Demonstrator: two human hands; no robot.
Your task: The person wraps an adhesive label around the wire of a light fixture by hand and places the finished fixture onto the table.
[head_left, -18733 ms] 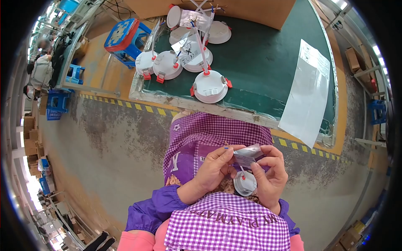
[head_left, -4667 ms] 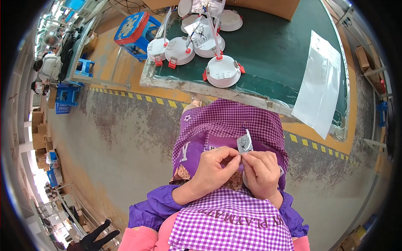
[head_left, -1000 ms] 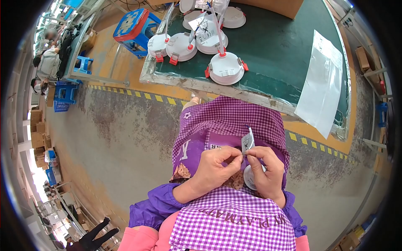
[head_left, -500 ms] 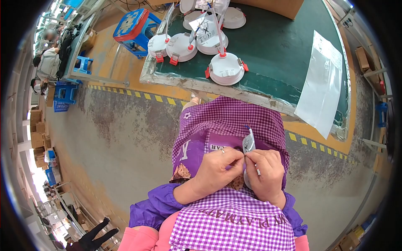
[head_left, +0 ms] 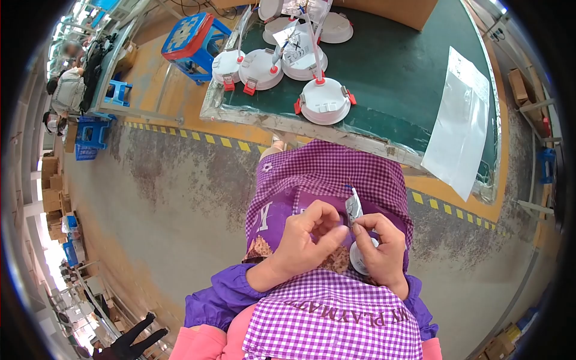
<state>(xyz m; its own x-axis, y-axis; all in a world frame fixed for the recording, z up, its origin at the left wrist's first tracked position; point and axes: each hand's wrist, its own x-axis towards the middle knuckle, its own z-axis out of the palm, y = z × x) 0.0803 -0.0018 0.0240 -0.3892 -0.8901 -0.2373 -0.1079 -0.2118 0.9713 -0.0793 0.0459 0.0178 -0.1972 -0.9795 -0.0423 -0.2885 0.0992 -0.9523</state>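
Note:
Over the purple checked apron [head_left: 336, 168], my right hand [head_left: 384, 249] pinches the lower end of a silver printed label [head_left: 353, 207] between thumb and fingertips. A thin white cable with a blue tip [head_left: 349, 186] runs along that label. Partly behind my right hand, a round white downlight [head_left: 358, 259] rests on my lap. Just left of the label is my left hand [head_left: 309, 240], its fingers curved, thumb and forefinger apart, with nothing visible between them.
Ahead stands a green-topped table [head_left: 384, 78] with several white downlights [head_left: 324, 102] with red clips. A clear plastic bag [head_left: 459, 123] overhangs its front right edge. A cardboard box [head_left: 390, 11] stands at the back. Blue stools [head_left: 195, 45] are left of the table.
My left hand has come away from the label, and its thumb and forefinger have parted. The label tilts a little differently in my right hand, and more of the downlight shows.

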